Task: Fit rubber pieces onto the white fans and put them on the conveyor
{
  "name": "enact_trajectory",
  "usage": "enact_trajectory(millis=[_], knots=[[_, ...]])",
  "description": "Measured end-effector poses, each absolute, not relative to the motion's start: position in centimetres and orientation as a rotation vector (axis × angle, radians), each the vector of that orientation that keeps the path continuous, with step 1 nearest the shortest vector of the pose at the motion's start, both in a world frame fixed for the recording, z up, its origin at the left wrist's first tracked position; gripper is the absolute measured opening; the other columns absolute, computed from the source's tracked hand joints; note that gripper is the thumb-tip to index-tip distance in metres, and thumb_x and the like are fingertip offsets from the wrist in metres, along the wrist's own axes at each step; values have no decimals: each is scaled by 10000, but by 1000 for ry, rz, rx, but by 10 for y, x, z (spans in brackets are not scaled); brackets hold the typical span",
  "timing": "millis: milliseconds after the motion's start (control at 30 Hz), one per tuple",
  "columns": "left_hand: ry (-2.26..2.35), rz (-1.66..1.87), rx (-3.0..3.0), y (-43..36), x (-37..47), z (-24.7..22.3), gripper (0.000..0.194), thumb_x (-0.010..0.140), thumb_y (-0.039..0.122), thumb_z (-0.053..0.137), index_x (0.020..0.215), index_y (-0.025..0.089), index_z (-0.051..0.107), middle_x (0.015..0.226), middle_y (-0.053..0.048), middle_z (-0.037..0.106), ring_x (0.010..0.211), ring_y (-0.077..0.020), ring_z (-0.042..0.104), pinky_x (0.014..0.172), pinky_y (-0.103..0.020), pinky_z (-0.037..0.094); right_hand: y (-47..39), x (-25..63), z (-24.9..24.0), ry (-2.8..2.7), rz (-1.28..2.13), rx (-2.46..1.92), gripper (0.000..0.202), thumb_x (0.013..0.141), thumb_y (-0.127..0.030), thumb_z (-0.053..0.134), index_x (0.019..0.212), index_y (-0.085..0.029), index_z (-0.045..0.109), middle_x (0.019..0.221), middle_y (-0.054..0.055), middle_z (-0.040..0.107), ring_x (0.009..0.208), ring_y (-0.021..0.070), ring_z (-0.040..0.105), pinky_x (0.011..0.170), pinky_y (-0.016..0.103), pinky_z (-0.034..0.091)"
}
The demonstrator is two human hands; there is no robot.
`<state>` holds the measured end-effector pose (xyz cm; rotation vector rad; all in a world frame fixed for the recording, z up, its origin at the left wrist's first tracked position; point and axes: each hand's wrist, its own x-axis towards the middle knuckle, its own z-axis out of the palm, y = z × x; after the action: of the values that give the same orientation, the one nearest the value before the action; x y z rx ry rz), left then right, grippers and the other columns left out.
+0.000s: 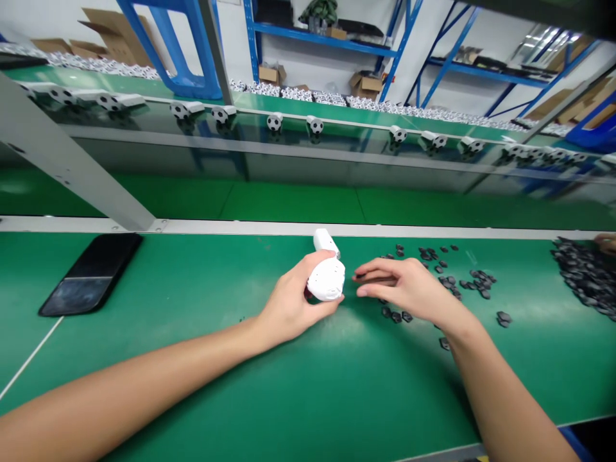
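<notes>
The left hand (301,292) pinches a round white toy (327,280) mid-frame. The right hand (404,287), fingers loosely spread, is near black bits (396,317) on the green desk (269,398).

We count one phone (91,273), one white piece (327,279), one left hand (293,298) and one right hand (414,289).
We see one heap (584,276) of black pieces, dozens of loose black pieces (504,319) too clustered to number exactly, and over ten football-patterned parts (315,125).
</notes>
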<state>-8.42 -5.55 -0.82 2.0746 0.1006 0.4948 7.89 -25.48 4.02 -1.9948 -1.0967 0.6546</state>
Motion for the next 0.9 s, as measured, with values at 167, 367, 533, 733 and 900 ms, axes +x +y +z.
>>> enact_trajectory(millis=[167, 367, 533, 733, 900], knots=[[137, 506, 2143, -54, -83, -13, 713, 842, 266, 769, 1480, 324, 458, 1444, -64, 625, 1198, -263, 670, 985, -384, 549, -254, 64, 43, -1271, 475, -1984, 220, 972, -443, 695, 1006, -280, 838, 799, 14, 809, 541, 167, 651, 513, 292, 483], [63, 443, 2251, -54, -83, -16, 726, 888, 359, 764, 1520, 365, 407, 1413, -47, 630, 1170, -262, 674, 941, -387, 555, -248, 40, 46, -1247, 473, -1958, 176, 946, -430, 745, 892, -272, 800, 764, -12, 785, 622, 169, 698, 591, 266, 534], [36, 372, 2339, -53, -84, -12, 763, 861, 434, 737, 1521, 354, 362, 1376, -56, 630, 1085, -276, 695, 857, -406, 574, -245, 29, 45, -1115, 492, -2044, 207, 923, -461, 765, 824, -280, 775, 713, -22, 771, 587, 183, 706, 547, 278, 550], [-29, 335, 2322, -52, -86, -8, 983, 740, 657, 775, 1535, 316, 309, 1377, -96, 619, 1080, -328, 693, 835, -460, 580, -242, 20, 42, -1089, 343, -2098, 232, 898, -473, 796, 782, -276, 762, 699, -17, 775, 550, 178, 699, 529, 286, 548], [-15, 401, 2286, -53, -84, -9, 865, 812, 714, 735, 1483, 302, 377, 1400, -89, 622, 1132, -302, 691, 900, -439, 569, -240, 18, 44, -1086, 266, -2102, 223, 887, -382, 820, 720, -254, 746, 634, -29, 751, 516, 156, 680, 508, 262, 511]])
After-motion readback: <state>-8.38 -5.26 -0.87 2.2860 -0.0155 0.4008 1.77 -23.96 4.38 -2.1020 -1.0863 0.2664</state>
